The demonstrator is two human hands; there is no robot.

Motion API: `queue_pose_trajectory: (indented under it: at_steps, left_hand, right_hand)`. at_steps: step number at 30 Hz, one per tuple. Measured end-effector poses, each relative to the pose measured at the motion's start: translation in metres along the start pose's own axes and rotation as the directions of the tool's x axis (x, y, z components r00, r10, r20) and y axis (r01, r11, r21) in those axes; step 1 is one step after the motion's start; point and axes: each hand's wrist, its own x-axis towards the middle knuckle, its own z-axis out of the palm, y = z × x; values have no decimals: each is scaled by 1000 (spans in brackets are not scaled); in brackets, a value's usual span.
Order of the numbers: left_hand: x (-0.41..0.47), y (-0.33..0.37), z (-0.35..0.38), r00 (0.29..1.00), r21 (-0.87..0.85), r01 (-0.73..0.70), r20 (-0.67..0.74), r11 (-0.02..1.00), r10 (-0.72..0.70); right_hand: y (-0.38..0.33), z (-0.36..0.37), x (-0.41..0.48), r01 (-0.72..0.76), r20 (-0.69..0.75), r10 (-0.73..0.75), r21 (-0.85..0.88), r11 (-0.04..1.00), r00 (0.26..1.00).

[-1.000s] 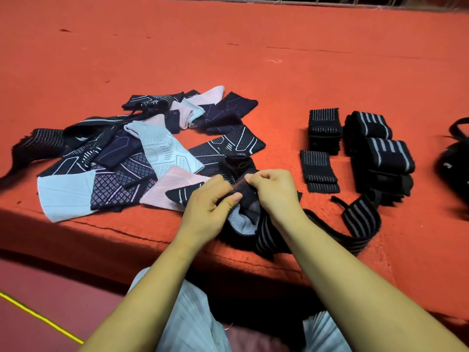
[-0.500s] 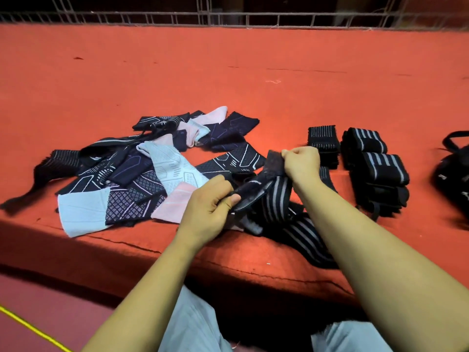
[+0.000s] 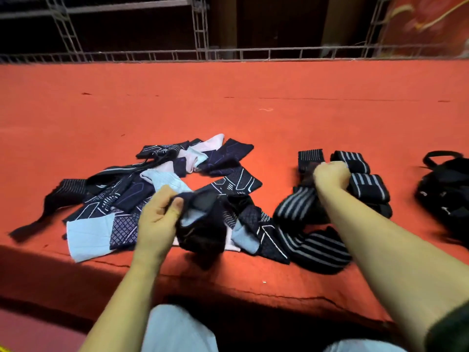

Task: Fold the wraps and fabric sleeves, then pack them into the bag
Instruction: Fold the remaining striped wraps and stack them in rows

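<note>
A loose heap of dark patterned, pale blue and pink fabric sleeves lies on the red carpeted ledge. My left hand pinches a dark sleeve with a pale blue cuff at the heap's near edge. My right hand grips the end of a long black wrap with grey stripes, which trails back toward the ledge's front. Folded striped wraps are stacked just right of that hand. A black bag sits at the far right.
The ledge's front edge drops off just before my knees. A metal railing runs along the far side. Bare red carpet spreads behind the heap and between the folded wraps and the bag.
My right hand has pulled the striped wrap's end away to the right, up to the folded stack. My left hand stayed near the heap, now holding the dark sleeve. The view tilted up.
</note>
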Motion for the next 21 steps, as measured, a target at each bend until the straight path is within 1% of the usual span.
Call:
queue_pose_trajectory:
  at_steps: [1,2,3,4,5,6,9,10,12,13,14,15,16,17,18,19,20,21]
  left_hand:
    - [2,-3,-8,1000,58,0,7,998,-1]
    - [4,-9,-9,999,141,10,47,990,-17]
    - [6,-14,-2,996,223,25,74,974,-42]
    - [11,-16,9,995,272,37,74,962,-60]
    - [17,-18,22,996,301,52,53,952,-71]
    - [25,-19,32,997,319,71,11,945,-79]
    - [56,-24,42,972,328,219,-160,919,-174]
    - [68,-25,43,961,316,254,-188,914,-202]
    - [88,-17,50,957,314,279,-168,907,-236]
    - [95,-10,56,962,305,270,-126,913,-242]
    - [99,0,64,967,258,252,-39,933,-251]
    - [99,13,73,962,176,236,95,956,-255]
    - [95,23,83,936,100,219,261,971,-238]
    - [90,29,94,883,69,191,424,979,-202]
    - [83,30,106,814,72,180,550,981,-190]
    - [75,33,117,762,70,201,615,977,-201]
    - [68,31,126,741,65,241,631,968,-227]
    - [64,28,133,738,36,301,624,953,-256]
  right_hand:
    - [-8,-2,4,99,34,-97,-45,994,995]
    - [-21,1,2,212,114,-202,-79,974,973]
    - [-36,7,-5,337,200,-318,-71,939,927]
    - [-52,12,-14,424,264,-401,-33,905,877]
    - [-67,17,-22,479,304,-462,19,878,833]
    - [-79,18,-27,516,334,-504,61,855,797]
    - [-89,0,-32,572,400,-583,159,804,708]
    - [-92,-10,-33,597,405,-610,174,783,681]
    - [-100,-28,-38,617,402,-649,226,754,646]
    - [-105,-37,-42,609,395,-657,257,750,643]
    - [-109,-46,-45,590,392,-656,290,754,645]
    - [-113,-53,-48,558,401,-646,326,763,650]
    - [-117,-59,-51,517,420,-629,359,777,654]
    - [-121,-63,-53,475,443,-612,389,789,655]
    - [-125,-67,-55,435,461,-599,418,798,655]
    - [-130,-70,-55,385,473,-583,453,804,661]
    - [-135,-72,-54,327,477,-566,494,806,673]
    - [-140,-75,-52,272,476,-551,534,801,686]
